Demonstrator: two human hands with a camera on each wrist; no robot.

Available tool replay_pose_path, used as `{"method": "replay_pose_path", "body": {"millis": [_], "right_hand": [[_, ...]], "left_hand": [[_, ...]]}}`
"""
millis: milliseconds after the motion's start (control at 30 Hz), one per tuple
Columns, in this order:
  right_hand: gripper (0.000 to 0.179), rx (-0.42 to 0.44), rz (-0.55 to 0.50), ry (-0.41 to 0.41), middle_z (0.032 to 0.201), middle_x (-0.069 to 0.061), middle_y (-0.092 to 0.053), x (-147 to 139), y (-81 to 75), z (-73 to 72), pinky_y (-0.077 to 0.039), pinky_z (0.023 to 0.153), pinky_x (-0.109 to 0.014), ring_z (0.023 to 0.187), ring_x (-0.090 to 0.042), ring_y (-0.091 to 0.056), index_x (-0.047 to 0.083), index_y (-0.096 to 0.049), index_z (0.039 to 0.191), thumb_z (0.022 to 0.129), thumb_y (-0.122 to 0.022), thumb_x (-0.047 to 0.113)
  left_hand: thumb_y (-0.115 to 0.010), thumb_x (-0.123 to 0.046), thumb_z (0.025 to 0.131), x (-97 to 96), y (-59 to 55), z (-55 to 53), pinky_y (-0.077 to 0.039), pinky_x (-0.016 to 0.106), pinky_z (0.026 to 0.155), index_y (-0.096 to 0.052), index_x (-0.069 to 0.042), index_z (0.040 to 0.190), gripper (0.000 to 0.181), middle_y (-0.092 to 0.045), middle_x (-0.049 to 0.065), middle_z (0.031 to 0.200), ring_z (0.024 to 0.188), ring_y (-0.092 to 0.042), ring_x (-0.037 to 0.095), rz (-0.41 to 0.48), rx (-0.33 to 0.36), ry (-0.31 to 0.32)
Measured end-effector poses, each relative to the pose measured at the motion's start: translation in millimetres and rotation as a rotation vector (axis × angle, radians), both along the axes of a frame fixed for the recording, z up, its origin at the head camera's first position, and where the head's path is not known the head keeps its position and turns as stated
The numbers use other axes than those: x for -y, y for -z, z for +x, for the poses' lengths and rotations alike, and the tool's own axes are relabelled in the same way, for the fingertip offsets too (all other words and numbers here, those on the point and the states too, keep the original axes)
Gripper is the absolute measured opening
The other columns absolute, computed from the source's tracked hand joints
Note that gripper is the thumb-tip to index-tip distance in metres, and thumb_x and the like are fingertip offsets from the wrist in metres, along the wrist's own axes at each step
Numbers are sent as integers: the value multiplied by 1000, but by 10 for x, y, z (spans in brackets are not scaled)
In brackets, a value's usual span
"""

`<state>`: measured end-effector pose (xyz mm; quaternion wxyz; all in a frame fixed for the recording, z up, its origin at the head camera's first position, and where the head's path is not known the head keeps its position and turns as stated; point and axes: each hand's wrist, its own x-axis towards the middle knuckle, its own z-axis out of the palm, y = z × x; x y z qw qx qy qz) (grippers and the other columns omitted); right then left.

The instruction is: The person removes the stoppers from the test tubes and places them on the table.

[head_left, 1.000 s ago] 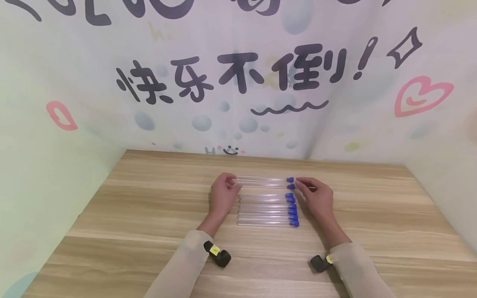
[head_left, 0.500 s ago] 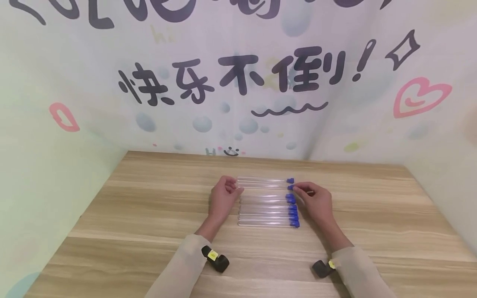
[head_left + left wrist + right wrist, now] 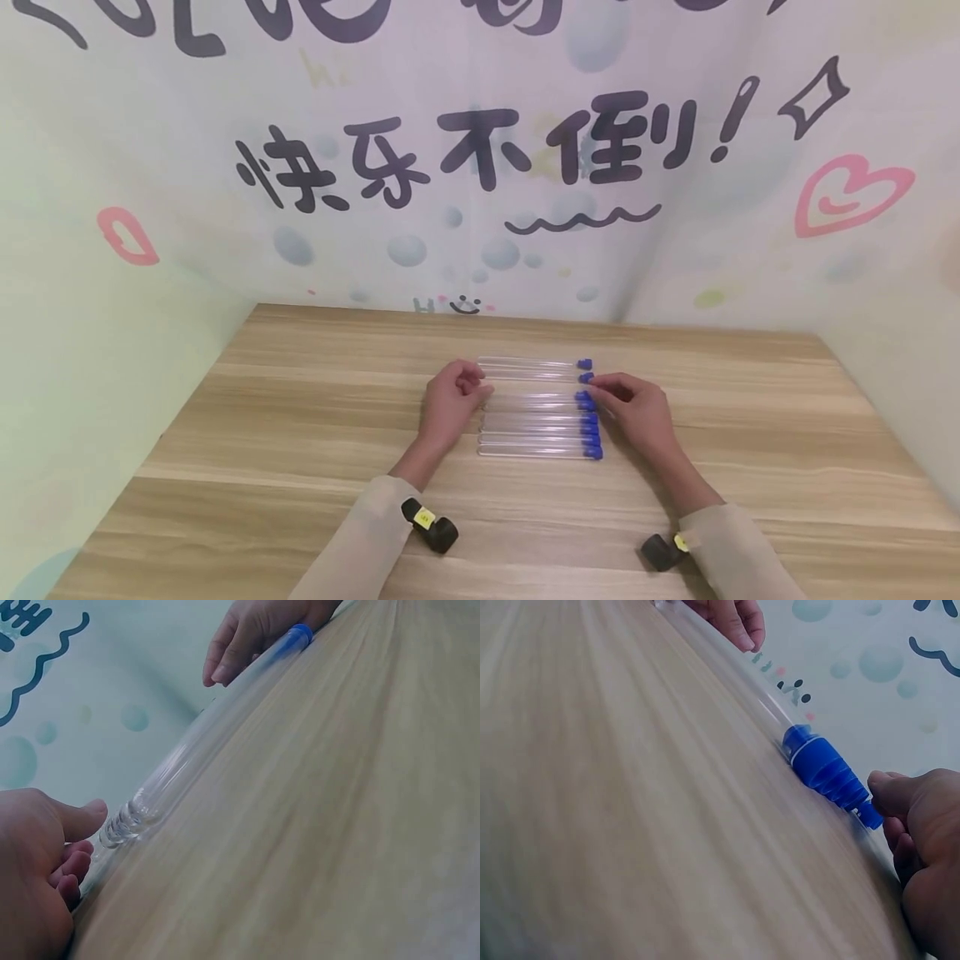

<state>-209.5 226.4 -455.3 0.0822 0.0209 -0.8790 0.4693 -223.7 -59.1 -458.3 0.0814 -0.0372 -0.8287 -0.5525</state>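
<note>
Several clear test tubes (image 3: 532, 451) with blue caps (image 3: 593, 452) lie side by side on the wooden table, caps to the right. Two tubes (image 3: 525, 364) at the back lie a little apart from the rest. My left hand (image 3: 450, 404) is at the rounded left ends, fingers bent loosely, thumb stretched toward the tubes; the left wrist view shows its thumb (image 3: 91, 814) beside the tube ends. My right hand (image 3: 637, 410) is at the caps, thumb and forefinger tips right by the second and third caps from the back. In the right wrist view its thumb (image 3: 891, 791) overlaps the end of the cap row (image 3: 829, 776).
The wood-grain table (image 3: 300, 400) meets a printed white cloth backdrop (image 3: 525, 275) behind the tubes. Pale walls stand at left and right. A small black camera (image 3: 441, 533) is strapped on the left wrist, another (image 3: 660, 552) on the right.
Both hands have moved slightly nearer the body along the row. The right fingertips have gone from the two rear caps to the second and third. The tubes look nearly unmoved.
</note>
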Motion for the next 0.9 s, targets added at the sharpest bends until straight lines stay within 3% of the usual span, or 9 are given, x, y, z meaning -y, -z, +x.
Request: {"method": "replay_pose_path", "body": {"millis": [433,900], "right_hand": [[19,0,13,-23,99,0,-70,-8,-5,-6,-49,71,-19,86,-16,-61,13,-73,101,86,-73,25],[17,5,91,-67,87,1,-68,-45,20,-35,-45,64,-24,75,-18,-55,14,-73,98,83,-75,23]], "left_hand": [[-78,-11,80,3,-4,22,-46,27,62,-69,-13,90,13,-60,-3,78,69,-53,13,-73,-39,44],[-80,-13,77,13,13,5,-45,26,60,-70,-13,88,16,-57,-4,75,67,-51,12,-127,-41,66]]}}
